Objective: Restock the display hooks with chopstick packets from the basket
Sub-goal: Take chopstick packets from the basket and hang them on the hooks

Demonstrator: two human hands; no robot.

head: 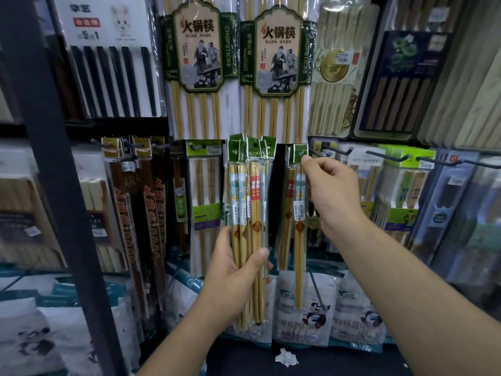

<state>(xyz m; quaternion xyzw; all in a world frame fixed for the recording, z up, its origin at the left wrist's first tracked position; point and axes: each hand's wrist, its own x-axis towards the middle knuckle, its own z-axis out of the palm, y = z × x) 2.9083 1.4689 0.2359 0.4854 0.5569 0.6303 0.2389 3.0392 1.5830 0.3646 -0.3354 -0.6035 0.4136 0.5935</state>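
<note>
Slim clear chopstick packets (250,213) with green header cards stand bunched in the left hand (238,278), fingers wrapped around; the right hand (329,185) pinches one packet (296,191) by its header

Your green-headed chopstick packets (250,202) with red and pale-blue printed bands; bamboo-yellow sticks, dark hooks (329,151).

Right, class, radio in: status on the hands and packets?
Left hand gripping packet bundle. Right hand pinching packet header beside bare hook. Nothing blocking.
</note>
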